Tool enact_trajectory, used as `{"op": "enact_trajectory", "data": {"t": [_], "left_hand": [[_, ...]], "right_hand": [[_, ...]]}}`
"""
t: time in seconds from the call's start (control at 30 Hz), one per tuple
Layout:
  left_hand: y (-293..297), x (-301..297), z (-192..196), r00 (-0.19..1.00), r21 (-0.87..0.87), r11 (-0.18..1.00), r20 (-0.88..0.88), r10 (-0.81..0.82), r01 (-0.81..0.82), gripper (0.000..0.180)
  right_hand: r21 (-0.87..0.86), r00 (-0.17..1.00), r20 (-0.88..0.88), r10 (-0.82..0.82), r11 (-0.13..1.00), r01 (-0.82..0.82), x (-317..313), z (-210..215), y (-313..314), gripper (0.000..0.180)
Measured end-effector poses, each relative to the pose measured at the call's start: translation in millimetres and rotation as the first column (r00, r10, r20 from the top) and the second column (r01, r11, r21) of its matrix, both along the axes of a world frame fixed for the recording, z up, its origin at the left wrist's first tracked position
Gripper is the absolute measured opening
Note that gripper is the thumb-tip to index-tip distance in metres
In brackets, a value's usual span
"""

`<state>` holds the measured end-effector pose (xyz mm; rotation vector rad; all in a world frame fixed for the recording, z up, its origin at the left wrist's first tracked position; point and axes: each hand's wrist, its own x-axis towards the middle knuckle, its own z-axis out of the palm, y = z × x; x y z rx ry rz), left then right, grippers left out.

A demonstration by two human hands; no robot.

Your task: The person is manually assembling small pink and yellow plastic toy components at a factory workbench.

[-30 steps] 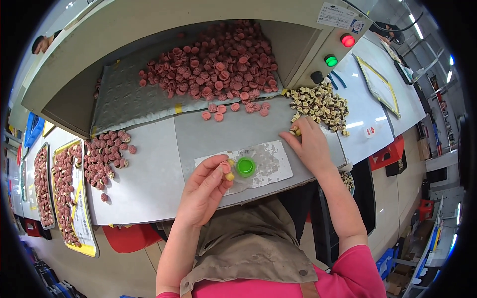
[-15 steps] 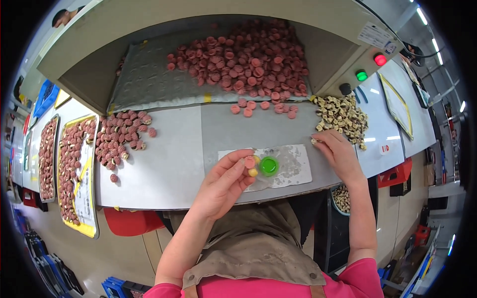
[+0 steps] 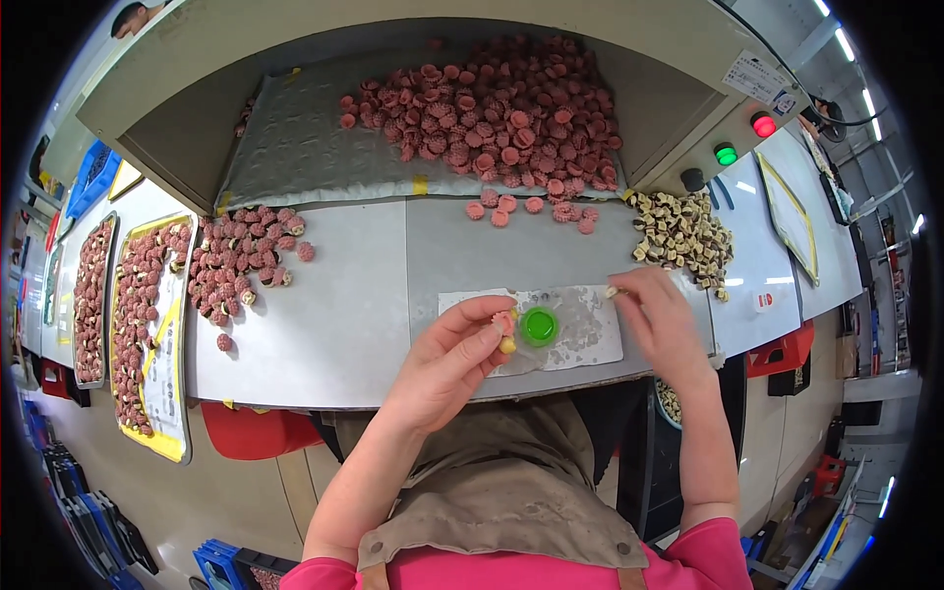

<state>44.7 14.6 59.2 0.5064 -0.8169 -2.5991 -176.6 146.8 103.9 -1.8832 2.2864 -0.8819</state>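
Observation:
My left hand (image 3: 454,356) is closed in a pinch on a pink raspberry-shaped cap (image 3: 504,323), held above the worktable. Small yellow pieces show at its fingertips; whether they are finger covers I cannot tell. Just right of it, a small round pot (image 3: 539,326), bright green inside, stands on a stained white sheet (image 3: 588,346). My right hand (image 3: 665,329) pinches a small cream-coloured piece (image 3: 612,291) over the sheet's right edge. Behind that hand lies a heap of cream-and-dark-brown pieces (image 3: 683,236). Several loose pink caps (image 3: 501,218) lie beyond the sheet.
A large heap of pink caps (image 3: 492,118) fills a grey hooded machine (image 3: 393,22) at the back. At left lie a pile of filled pink pieces (image 3: 236,261) and trays (image 3: 175,393) of them. A red stool (image 3: 258,433) is below the table; other people are in the background.
My right hand has moved away from the cream-and-brown heap, toward the sheet, with the small piece in its fingers. My left hand still holds the pink cap, now turned more edge-on.

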Motion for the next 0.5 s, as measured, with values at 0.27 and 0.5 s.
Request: {"op": "enact_trajectory", "data": {"t": [0.27,0.5], "left_hand": [[0.0,0.9,-4.9,0.994,-0.009,1.0,-0.106,0.007,-0.008,0.027],[1.9,-1.5,-1.0,0.995,0.043,0.997,-0.069,0.072,-0.069,0.027]], "right_hand": [[0.005,0.965,-0.157,0.211,0.977,-0.212,41.9,3.7,-21.0,0.023],[0.026,0.951,-0.218,0.218,0.976,-0.218,43.1,-14.5,-26.1,0.025]]}}
